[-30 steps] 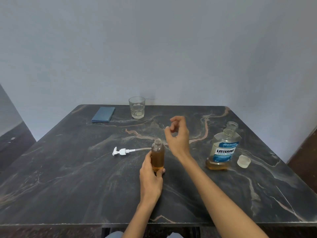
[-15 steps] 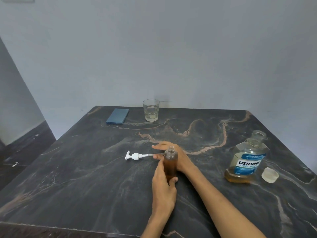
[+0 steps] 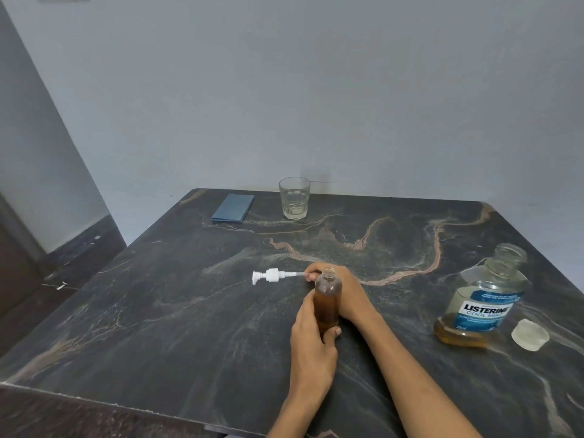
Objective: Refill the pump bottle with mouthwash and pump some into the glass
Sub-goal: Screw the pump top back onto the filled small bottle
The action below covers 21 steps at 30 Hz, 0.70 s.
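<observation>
A small clear pump bottle (image 3: 328,297), filled with amber mouthwash and open at the neck, stands upright on the dark marble table (image 3: 158,327). My left hand (image 3: 311,339) grips its lower half. My right hand (image 3: 344,289) lies behind the bottle and pinches the tube end of the white pump head (image 3: 271,275), which lies flat on the table pointing left. The Listerine bottle (image 3: 483,298) stands uncapped at the right with a little amber liquid at its bottom. A drinking glass (image 3: 294,198) stands at the table's far edge.
The Listerine cap (image 3: 530,335) lies upside down to the right of its bottle. A folded blue cloth (image 3: 233,207) lies left of the glass. A wall runs behind the table; floor shows at the left.
My right hand dropped from above the bottle to the table and took the pump's tube end. The camera view shifted, so everything sits further right in frame. My left hand kept its hold.
</observation>
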Tool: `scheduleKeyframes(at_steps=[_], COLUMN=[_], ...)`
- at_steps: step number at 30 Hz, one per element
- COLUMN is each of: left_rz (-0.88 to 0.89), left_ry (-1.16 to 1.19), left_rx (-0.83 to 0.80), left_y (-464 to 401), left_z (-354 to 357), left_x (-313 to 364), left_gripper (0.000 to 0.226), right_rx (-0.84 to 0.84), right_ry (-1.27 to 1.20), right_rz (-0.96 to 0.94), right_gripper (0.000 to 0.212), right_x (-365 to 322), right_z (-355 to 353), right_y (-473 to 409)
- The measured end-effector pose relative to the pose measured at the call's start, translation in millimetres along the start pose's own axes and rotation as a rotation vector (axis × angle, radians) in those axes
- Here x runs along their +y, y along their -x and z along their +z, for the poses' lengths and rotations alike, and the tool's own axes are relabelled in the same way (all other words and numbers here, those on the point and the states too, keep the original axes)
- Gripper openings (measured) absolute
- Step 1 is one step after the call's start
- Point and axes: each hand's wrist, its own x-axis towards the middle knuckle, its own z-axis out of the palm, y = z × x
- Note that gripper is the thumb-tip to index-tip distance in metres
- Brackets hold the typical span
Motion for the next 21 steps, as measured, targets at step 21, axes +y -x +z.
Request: scheduleKeyframes(at_steps=[21], left_rz=[-0.018], left_ry=[-0.016], left_rx=[-0.003], left_y=[-0.6], left_z=[0.7], left_x=[2.2], left_gripper=[0.067], right_rx=[0.247], right_ry=[-0.833], right_rz=[0.126], right_gripper=[0.053], right_x=[-15.5], right_z=[-32.0], right_y=[20.2])
